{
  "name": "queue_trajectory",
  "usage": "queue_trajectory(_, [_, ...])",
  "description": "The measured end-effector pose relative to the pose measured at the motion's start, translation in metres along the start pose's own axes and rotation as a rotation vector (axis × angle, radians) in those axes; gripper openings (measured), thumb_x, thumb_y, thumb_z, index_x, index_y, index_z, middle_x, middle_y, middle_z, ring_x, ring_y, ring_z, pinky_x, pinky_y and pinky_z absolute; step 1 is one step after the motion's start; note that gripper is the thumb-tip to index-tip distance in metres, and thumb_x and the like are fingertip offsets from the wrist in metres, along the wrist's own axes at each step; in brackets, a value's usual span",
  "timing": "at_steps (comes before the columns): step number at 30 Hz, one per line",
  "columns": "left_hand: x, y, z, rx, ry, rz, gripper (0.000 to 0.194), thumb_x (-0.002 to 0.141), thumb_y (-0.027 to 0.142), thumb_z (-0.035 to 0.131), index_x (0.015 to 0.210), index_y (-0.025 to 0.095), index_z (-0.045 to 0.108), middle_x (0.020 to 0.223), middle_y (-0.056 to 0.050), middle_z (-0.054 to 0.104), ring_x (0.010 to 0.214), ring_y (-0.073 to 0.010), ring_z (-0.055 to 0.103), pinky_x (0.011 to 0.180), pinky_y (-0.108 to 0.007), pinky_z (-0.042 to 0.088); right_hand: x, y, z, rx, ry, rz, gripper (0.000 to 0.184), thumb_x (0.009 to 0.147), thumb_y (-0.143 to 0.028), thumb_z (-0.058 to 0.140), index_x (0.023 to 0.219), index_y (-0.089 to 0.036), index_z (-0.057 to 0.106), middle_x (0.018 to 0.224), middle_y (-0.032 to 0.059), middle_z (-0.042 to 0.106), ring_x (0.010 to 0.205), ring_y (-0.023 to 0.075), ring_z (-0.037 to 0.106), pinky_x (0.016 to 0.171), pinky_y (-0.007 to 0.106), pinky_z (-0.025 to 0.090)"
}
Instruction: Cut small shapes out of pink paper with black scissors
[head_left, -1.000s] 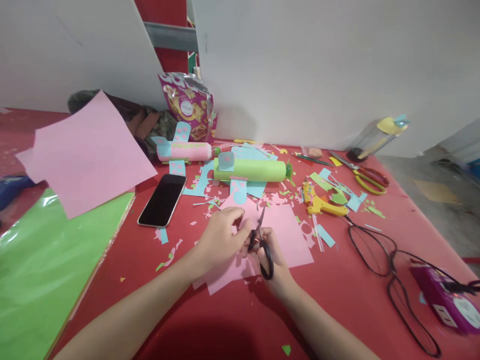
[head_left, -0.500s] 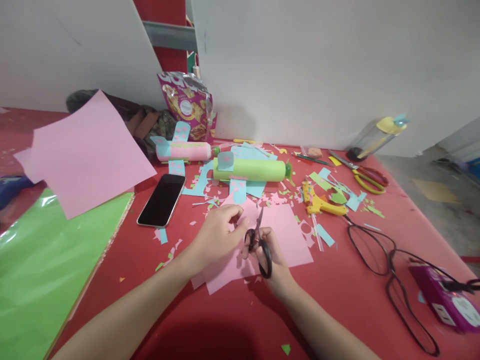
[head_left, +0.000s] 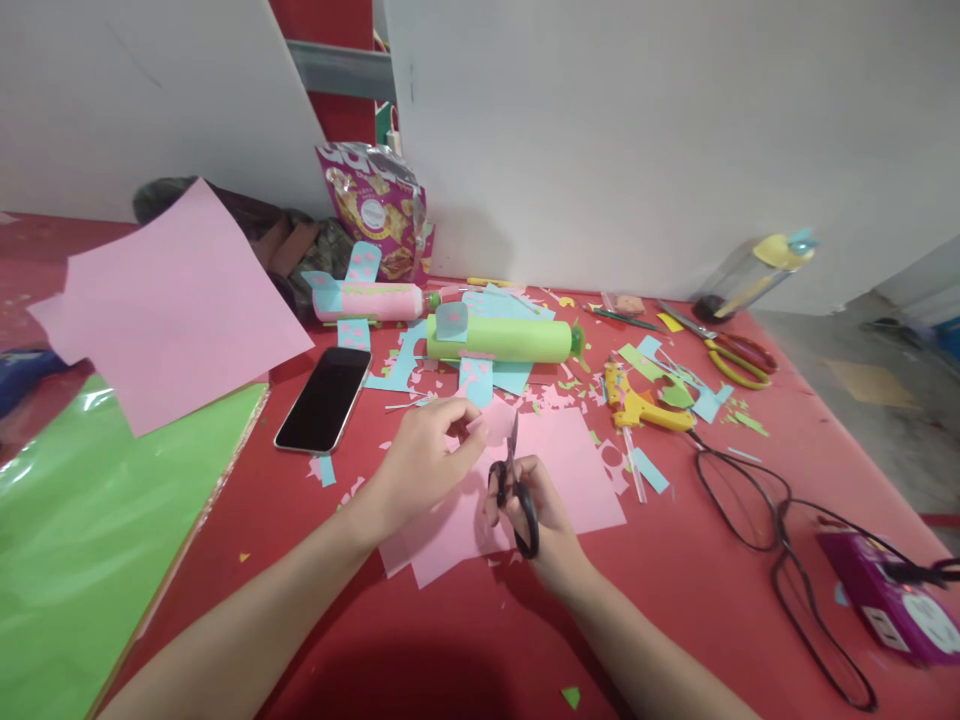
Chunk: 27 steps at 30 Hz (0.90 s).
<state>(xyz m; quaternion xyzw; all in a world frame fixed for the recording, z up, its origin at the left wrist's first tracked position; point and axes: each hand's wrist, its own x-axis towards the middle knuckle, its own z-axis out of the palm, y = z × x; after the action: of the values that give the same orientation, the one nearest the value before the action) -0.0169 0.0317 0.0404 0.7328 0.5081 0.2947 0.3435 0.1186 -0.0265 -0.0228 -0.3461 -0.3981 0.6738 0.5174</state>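
Note:
My right hand [head_left: 544, 505] is wrapped through the handles of black-handled scissors [head_left: 528, 520], whose blades point up and away from me. Just left of the blades, my left hand [head_left: 427, 460] has its thumb and fingers pinched on a small piece of pink paper [head_left: 496, 422]. Pink sheets [head_left: 574, 465] lie on the red table under both hands. Beyond them rests a green paper-covered tube [head_left: 517, 341] with light blue fins, and a pink tube [head_left: 382, 301] with similar fins lies further left.
A phone [head_left: 324, 400] and a green plastic-wrapped pack [head_left: 135, 530] lie left, below a large pink sheet [head_left: 180, 310]. To the right are a yellow glue gun [head_left: 645, 408], its black cord, a purple power box [head_left: 885, 595] and larger scissors [head_left: 739, 360]. Paper scraps are scattered around.
My left hand has shifted slightly up and left, and the pink piece at its fingertips shows more clearly. The scissors have turned a little more upright, with their blades closer together.

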Motion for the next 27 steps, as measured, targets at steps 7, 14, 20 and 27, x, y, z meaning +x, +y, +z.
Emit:
queue_trajectory(7, [0.0014, 0.0007, -0.0031, -0.04, 0.018, -0.016, 0.014, 0.076, 0.019, 0.043, 0.063, 0.017, 0.046, 0.064, 0.002, 0.054, 0.063, -0.0112, 0.051, 0.062, -0.022, 0.04, -0.0022, 0.0001, 0.0, 0.017, -0.01, 0.03, 0.026, 0.072, -0.04, 0.059, 0.077, -0.023, 0.04, 0.071, -0.0046, 0.044, 0.055, 0.0066, 0.045, 0.052, 0.023, 0.036])
queue_trajectory(14, [0.0006, 0.0032, -0.0023, -0.077, 0.009, -0.041, 0.015, 0.077, 0.021, 0.042, 0.063, 0.017, 0.047, 0.064, 0.002, 0.054, 0.063, -0.011, 0.051, 0.062, -0.021, 0.04, -0.0033, -0.0005, -0.001, -0.004, -0.071, 0.037, 0.029, 0.072, -0.046, 0.056, 0.081, -0.024, 0.038, 0.072, -0.0032, 0.045, 0.056, 0.0096, 0.046, 0.05, 0.025, 0.034])
queue_trajectory(20, [-0.0003, 0.0036, 0.0007, -0.056, -0.011, -0.035, 0.015, 0.076, 0.019, 0.041, 0.061, 0.017, 0.044, 0.062, 0.002, 0.051, 0.061, -0.011, 0.048, 0.059, -0.022, 0.038, -0.0026, -0.0007, -0.0015, -0.024, -0.051, 0.016, 0.027, 0.074, -0.046, 0.054, 0.08, -0.025, 0.038, 0.067, -0.0037, 0.048, 0.056, 0.0113, 0.046, 0.056, 0.028, 0.036])
queue_trajectory(27, [0.0, 0.0035, 0.0037, -0.042, -0.1, -0.033, 0.018, 0.074, 0.018, 0.042, 0.057, 0.018, 0.036, 0.057, 0.004, 0.04, 0.056, -0.0096, 0.04, 0.055, -0.021, 0.034, -0.001, 0.0015, -0.0025, 0.001, 0.0, -0.04, 0.026, 0.075, -0.044, 0.054, 0.079, -0.024, 0.039, 0.075, -0.0033, 0.047, 0.056, 0.009, 0.044, 0.054, 0.026, 0.035])
